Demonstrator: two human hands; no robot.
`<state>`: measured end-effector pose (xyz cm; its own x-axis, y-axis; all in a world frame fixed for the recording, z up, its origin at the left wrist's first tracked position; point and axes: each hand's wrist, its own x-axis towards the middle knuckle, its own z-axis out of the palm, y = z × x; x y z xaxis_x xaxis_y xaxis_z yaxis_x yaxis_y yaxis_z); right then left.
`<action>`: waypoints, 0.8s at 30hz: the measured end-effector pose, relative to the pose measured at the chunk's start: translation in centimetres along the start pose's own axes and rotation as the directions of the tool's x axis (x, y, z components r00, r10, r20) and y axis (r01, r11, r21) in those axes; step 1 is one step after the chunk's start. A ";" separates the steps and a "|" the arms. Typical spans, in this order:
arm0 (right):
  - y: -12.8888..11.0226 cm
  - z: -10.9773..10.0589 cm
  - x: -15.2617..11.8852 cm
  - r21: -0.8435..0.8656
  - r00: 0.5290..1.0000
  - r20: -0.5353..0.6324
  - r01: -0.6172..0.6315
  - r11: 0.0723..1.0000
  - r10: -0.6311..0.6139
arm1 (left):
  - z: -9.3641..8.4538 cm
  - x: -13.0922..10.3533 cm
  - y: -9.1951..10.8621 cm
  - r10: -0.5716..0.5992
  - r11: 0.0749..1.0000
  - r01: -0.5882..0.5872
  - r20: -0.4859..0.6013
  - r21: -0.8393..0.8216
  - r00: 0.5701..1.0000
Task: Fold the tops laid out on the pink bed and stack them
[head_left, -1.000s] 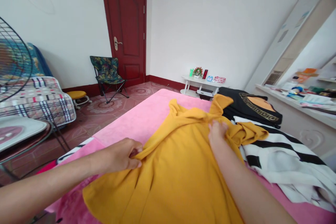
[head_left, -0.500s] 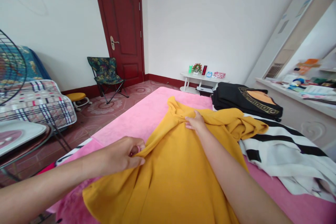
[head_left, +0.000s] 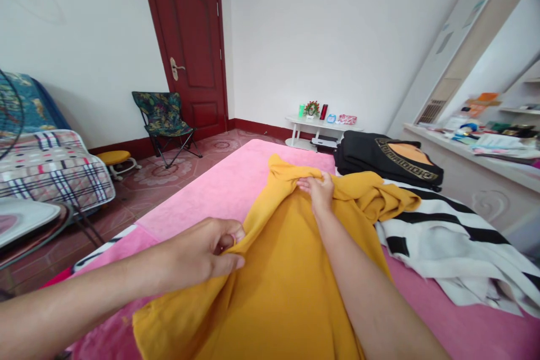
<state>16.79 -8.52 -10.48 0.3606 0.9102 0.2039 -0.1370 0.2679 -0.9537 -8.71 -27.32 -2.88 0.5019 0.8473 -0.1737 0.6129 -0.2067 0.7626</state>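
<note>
A yellow garment [head_left: 278,281] lies spread over the pink bed cover [head_left: 202,197], its near part running out of the bottom of the view. My left hand [head_left: 215,250] pinches its left edge between thumb and fingers. Near the garment's far end, my right hand [head_left: 317,191] has its fingers closed on a gathered fold. The garment's right part lies bunched beside a black-and-white striped cloth [head_left: 447,236].
Folded black clothing [head_left: 383,160] lies at the bed's far right. Beyond the bed is a low white table [head_left: 295,124] with small items. A folding chair [head_left: 162,118] and yellow stool [head_left: 113,157] are at left, a cluttered ledge [head_left: 464,146] at right.
My right hand has moved slightly away from me, lifting the gathered cloth. My left hand, still pinching the edge, has shifted a little to the right. The view has turned slightly right.
</note>
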 end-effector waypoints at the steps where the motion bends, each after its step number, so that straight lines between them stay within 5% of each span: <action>1: -0.2 0.0 0.1 0.053 0.998 -0.024 0.067 0.996 -0.066 | 0.2 0.1 0.5 0.015 1.000 -0.015 -0.010 0.005 1.000; 5: -0.7 -0.3 0.5 0.131 0.985 -0.073 0.165 0.977 -0.157 | 1.7 0.9 2.2 0.072 0.997 -0.072 0.001 0.009 0.997; 11: 0.5 -1.7 1.0 0.040 0.997 -0.070 -0.037 0.999 0.040 | 5.0 3.0 3.7 0.117 0.991 -0.129 0.209 0.042 0.971; 13: 1.1 -2.3 1.1 0.018 0.988 -0.074 -0.133 0.991 0.134 | 5.6 3.6 4.3 0.181 0.970 -0.228 0.383 0.080 0.906; 15: 1.7 -2.8 1.1 0.011 0.980 -0.073 -0.187 0.982 0.188 | 5.7 4.5 5.2 0.217 0.950 -0.308 0.601 0.051 0.769; 17: 2.0 -3.1 1.0 -0.005 0.979 -0.095 -0.182 0.983 0.181 | 5.4 5.9 6.1 0.175 0.971 -0.240 0.748 -0.022 0.640; 18: 2.1 -3.2 0.9 -0.017 0.980 -0.120 -0.159 0.987 0.156 | 5.2 7.0 6.4 0.154 0.982 -0.185 0.757 -0.044 0.635; 19: 2.1 -3.2 0.8 -0.034 0.982 -0.150 -0.122 0.992 0.115 | 4.9 8.2 6.4 0.144 0.986 -0.158 0.709 -0.047 0.691; 20: 2.0 -3.2 0.7 -0.058 0.982 -0.180 -0.072 0.996 0.060 | 4.6 9.8 6.2 0.150 0.985 -0.172 0.584 -0.019 0.797; 21: 1.8 -3.2 0.5 -0.087 0.979 -0.203 -0.008 0.996 -0.010 | 4.4 11.4 5.8 0.180 0.976 -0.213 0.378 0.047 0.908; 22: 1.5 -3.1 0.3 -0.119 0.972 -0.219 0.063 0.991 -0.088 | 4.3 13.2 5.0 0.230 0.957 -0.247 0.117 0.155 0.966; 24: 0.9 -2.9 0.0 -0.176 0.948 -0.222 0.190 0.966 -0.227 | 4.5 16.4 3.0 0.283 0.921 -0.163 -0.321 0.354 0.904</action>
<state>19.37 -9.21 -12.02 0.5780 0.7322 0.3603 0.0981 0.3760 -0.9214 4.07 -16.19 -6.24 0.4309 0.8643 0.2593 0.6986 -0.5014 0.5104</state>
